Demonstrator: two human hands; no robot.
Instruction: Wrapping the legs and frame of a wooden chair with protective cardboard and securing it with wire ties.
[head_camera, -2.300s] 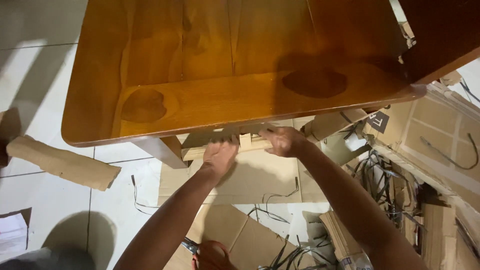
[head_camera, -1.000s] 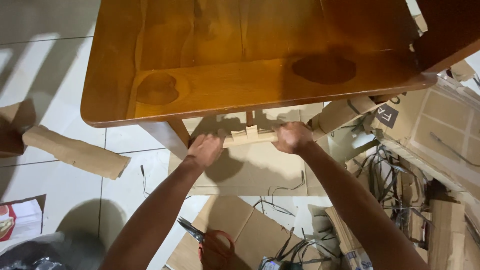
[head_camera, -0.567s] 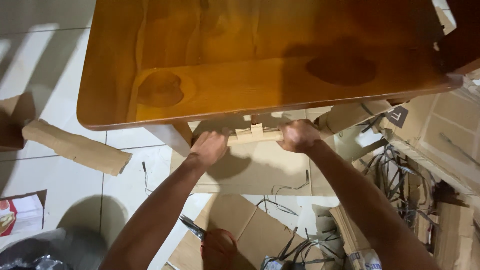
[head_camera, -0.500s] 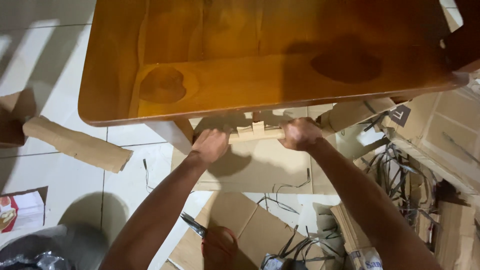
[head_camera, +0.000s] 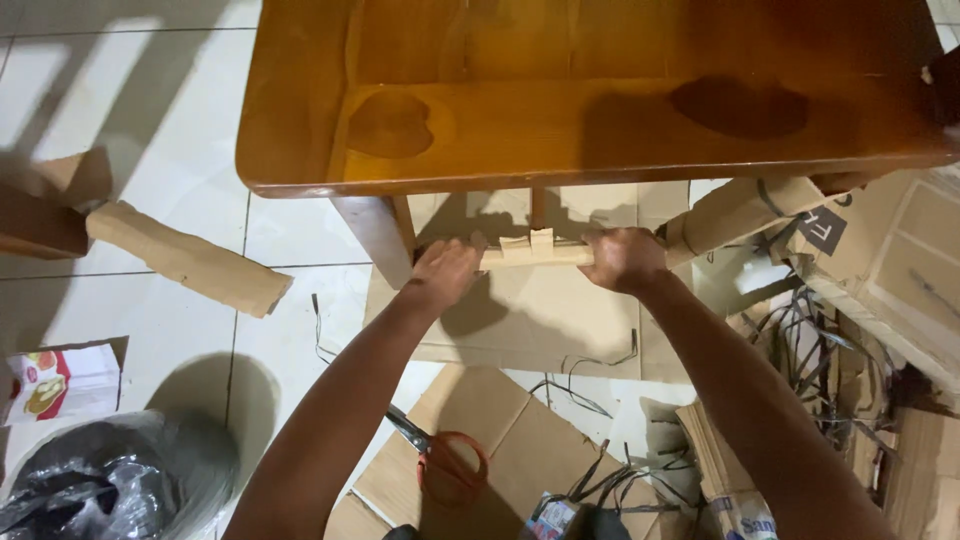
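Note:
A narrow folded cardboard strip (head_camera: 535, 252) with small tabs on top lies horizontally just below the front edge of a glossy brown wooden table (head_camera: 600, 110). My left hand (head_camera: 445, 272) grips its left end, beside the table leg (head_camera: 375, 235). My right hand (head_camera: 620, 258) grips its right end. Both arms reach forward from the bottom of the view. A flat sheet of cardboard (head_camera: 530, 320) lies on the floor under the strip.
Red-handled scissors (head_camera: 445, 462) lie on cardboard near my left forearm. A long cardboard piece (head_camera: 185, 258) lies on the white tiled floor at left. Cardboard boxes, strips and black straps (head_camera: 800, 340) pile up at right. A grey plastic bag (head_camera: 100, 480) sits bottom left.
The view has shifted so the table sits further right. Both hands keep hold of the cardboard strip under the table edge, in nearly the same pose.

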